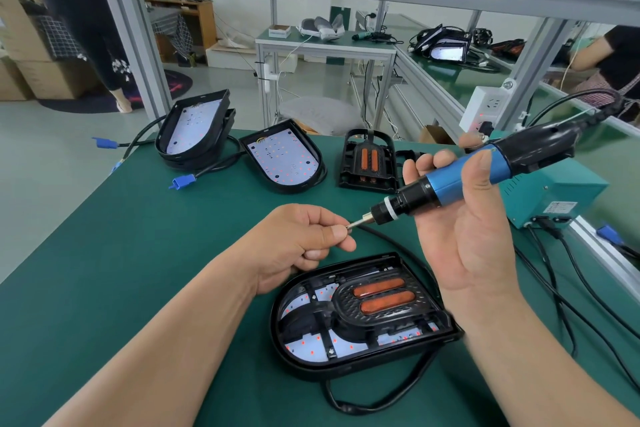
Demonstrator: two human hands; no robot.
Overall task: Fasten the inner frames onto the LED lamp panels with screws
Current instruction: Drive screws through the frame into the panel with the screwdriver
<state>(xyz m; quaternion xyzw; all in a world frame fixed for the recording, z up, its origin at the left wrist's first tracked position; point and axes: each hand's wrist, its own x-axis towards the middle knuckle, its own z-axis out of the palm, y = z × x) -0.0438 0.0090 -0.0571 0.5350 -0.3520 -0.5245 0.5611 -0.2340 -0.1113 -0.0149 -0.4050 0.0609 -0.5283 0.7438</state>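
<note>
- The LED lamp panel (346, 366), a black D-shaped housing with a white board dotted red, lies on the green worktop (138, 253) just below both hands.
- A black inner frame (346, 308) with two orange lenses sits inside it.
- The right hand (464, 229) grasps a blue-and-black electric screwdriver (460, 177), tilted with its bit (358, 222) pointing left.
- The left hand (298, 243) is curled, thumb and forefinger pinching at the bit's tip; what they pinch is too small to tell.
- At the far edge lie bare panels (284, 156) and a spare frame (369, 163).
</note>
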